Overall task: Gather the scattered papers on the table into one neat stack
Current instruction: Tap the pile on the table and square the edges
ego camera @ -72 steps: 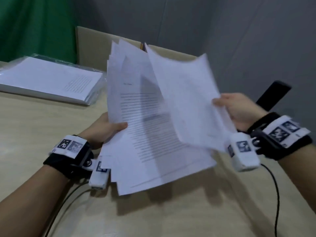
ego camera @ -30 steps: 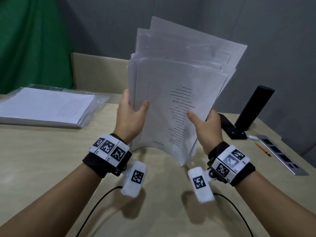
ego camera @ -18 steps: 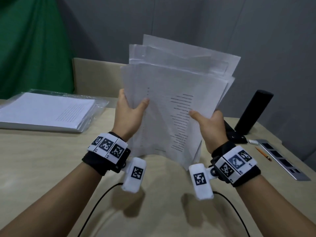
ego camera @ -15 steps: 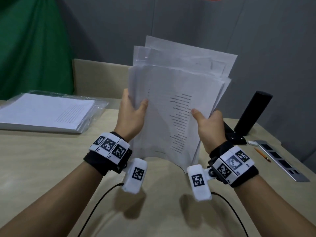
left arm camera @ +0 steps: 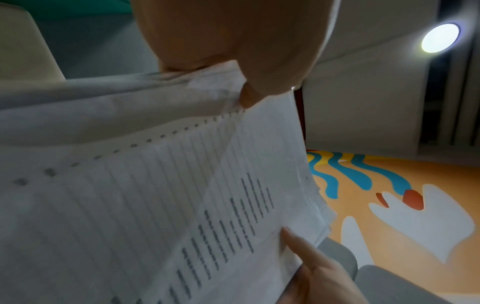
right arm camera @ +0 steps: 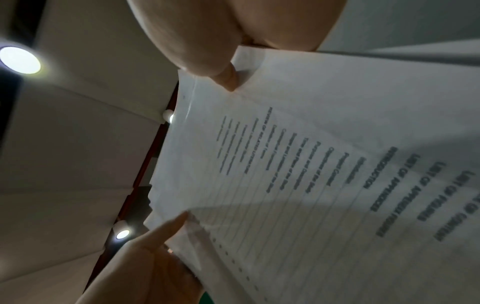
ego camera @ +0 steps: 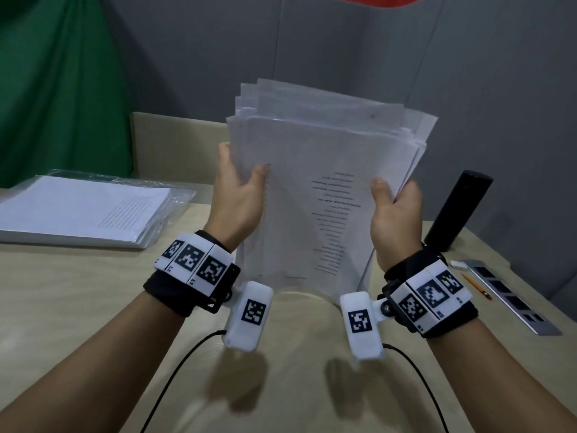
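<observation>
Papers [ego camera: 315,195]: we hold them upright at 12 o'clock over the table [ego camera: 78,307], bottom edge near or on it; top edges staggered.
Left hand [ego camera: 237,198]: thumb in front, fingers behind, gripping the 9 o'clock edge.
Right hand [ego camera: 395,210]: same pinch on the 3 o'clock edge.
Risk 1: loosening to tap may let back sheets slip out.
Risk 2: squeezing too hard may buckle the sheets, leaving edges uneven.
</observation>
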Available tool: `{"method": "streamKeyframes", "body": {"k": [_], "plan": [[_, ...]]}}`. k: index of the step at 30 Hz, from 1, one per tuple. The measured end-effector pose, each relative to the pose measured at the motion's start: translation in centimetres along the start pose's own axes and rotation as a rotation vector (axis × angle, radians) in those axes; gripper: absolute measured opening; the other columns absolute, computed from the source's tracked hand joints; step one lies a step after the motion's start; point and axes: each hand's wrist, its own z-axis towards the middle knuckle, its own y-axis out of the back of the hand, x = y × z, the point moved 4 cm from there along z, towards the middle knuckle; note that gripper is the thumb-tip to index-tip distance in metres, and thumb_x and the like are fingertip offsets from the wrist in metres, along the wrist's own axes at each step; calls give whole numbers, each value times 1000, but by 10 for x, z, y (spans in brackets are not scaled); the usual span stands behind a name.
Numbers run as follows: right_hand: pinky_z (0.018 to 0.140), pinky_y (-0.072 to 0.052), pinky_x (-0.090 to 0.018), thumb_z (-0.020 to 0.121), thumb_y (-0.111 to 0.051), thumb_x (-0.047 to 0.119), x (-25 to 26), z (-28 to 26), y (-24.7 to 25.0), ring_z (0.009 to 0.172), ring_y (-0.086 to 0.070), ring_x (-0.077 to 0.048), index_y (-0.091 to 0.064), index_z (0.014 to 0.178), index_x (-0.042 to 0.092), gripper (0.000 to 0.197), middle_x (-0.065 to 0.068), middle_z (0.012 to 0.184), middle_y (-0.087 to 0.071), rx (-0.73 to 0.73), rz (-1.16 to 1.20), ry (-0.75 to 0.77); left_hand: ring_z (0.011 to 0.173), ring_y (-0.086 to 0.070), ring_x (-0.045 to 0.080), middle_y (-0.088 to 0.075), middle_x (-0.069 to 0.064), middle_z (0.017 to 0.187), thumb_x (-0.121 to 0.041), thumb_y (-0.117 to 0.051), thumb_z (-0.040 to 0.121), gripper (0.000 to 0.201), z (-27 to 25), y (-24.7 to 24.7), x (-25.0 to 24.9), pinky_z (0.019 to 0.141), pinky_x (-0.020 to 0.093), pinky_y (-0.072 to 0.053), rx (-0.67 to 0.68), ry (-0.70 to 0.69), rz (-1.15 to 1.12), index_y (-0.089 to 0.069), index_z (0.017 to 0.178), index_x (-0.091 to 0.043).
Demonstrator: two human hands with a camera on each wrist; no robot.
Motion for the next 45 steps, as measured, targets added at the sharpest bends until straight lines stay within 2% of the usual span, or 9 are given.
{"method": "streamKeyframes", "body": {"k": [8,13,18,21,27,31,36,41,45], "plan": [[99,-51,-46,95,-57,19,-28,-12,-2,104,-65,-21,-59,110,14,16,-5,111,-69,108,-67,-224,115,-58,22,-56,2,124,-15,-49,99,33,-6,-9,17,91,39,-54,147,150,93,-38,130,-17],[78,-55,-21,95,-57,14,-7,-6,3,87,-65,-3,-55,99,25,12,8,96,-67,96,-5,-104,102,-63,11,-62,-5,111,-10,-59,91,35,1,-3,6,88,38,-56,27,51,13,-43,119,-21],[92,-54,-40,86,-66,8,-7,-2,3,103,-65,-19,-47,118,15,38,-2,110,-65,112,-68,-121,96,-61,1,-58,-8,108,-17,-68,87,44,0,-2,14,71,19,-56,83,63,51,-39,119,-16],[94,-54,-44,82,-68,10,3,4,4,107,-62,-17,-37,133,17,59,-3,121,-59,85,-135,-62,105,-64,12,-62,1,119,-17,-68,87,43,2,-2,16,84,33,-58,80,48,56,-44,122,-19],[122,-14,-50,79,-57,26,90,8,-20,148,-21,-23,-20,153,15,84,-6,161,-23,107,-938,745,108,-65,17,-64,6,123,-13,-67,88,45,5,-2,15,88,36,-57,101,41,37,-49,129,-13],[119,-16,-55,86,-48,42,76,14,-25,135,-40,-34,-36,142,7,67,-16,141,-48,303,-1438,443,104,-64,13,-64,3,118,-13,-66,89,40,7,-1,18,82,31,-58,117,43,30,-48,124,-10],[120,-16,-52,85,-53,35,82,4,-45,140,-33,-34,-32,145,3,71,-18,149,-38,171,-1269,600,97,-63,5,-63,-2,109,-12,-62,91,31,8,-5,21,73,18,-56,131,18,52,-50,120,-10],[122,-7,-48,87,-56,36,81,-21,-96,148,-20,-21,-18,155,15,80,-4,159,-27,702,-1094,731,92,-66,14,-69,11,108,1,-62,87,35,9,-5,19,77,30,-56,97,-20,-6,-54,121,-3],[123,-10,-45,87,-55,34,84,-5,-77,148,-22,-23,-21,153,12,77,-8,159,-27,460,-1107,710,94,-69,16,-70,5,106,-10,-67,86,33,11,-1,22,81,33,-58,91,-12,3,-57,117,-7]]}}
